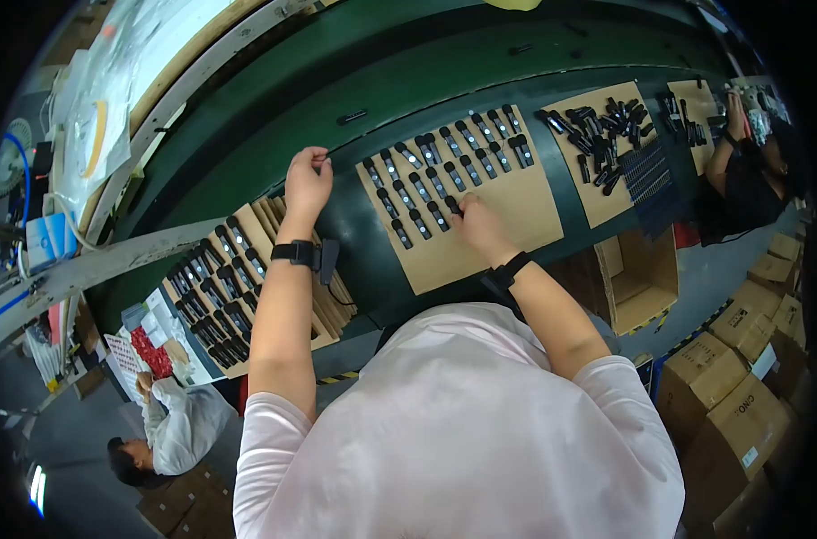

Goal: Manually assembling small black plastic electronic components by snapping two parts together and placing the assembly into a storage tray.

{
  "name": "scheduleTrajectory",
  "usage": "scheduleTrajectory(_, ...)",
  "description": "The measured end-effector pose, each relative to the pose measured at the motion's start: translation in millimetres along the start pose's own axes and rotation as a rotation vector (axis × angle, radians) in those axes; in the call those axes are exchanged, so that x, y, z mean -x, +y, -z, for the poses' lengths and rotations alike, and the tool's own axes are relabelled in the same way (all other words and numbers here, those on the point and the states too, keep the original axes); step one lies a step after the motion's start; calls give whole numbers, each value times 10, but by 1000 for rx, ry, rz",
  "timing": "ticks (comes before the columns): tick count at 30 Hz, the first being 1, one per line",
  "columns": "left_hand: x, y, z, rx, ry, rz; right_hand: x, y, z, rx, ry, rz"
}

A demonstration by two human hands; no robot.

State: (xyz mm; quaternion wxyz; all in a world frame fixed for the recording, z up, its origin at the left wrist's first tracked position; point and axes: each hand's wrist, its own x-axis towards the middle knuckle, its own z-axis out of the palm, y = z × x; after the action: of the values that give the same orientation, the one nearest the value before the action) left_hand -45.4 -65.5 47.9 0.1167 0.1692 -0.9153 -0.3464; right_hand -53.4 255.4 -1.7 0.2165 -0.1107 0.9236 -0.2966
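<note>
Several small black microphone-like pieces with rounded dark heads (458, 175) stand in slanting rows on a brown cardboard sheet (480, 256) in front of me. My right hand (482, 229) reaches over this sheet, its fingertips closed on one black microphone-like piece (452, 206) at the near end of a row. Left of the sheet, my left hand (309, 184) hovers by the edge of the green belt. Its thumb and fingers curl together in a pinch; whatever is between them is too small to make out. Both wrists carry black straps.
Left of me, a cardboard stack (269, 225) bears more such pieces. To the right, another sheet (601, 211) holds a loose heap of black parts. A dark green conveyor (381, 81) runs behind. Co-workers sit at both ends; cartons (705, 368) stand lower right.
</note>
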Motion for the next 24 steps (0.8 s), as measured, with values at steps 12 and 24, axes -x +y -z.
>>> scheduleTrajectory(12, -644, -587, -569, -149, 9, 44, 283, 225, 269, -74, 48, 81)
scheduleTrajectory(24, -660, -812, -643, -113, 25, 175, 696, 113, 722, -220, 70, 67)
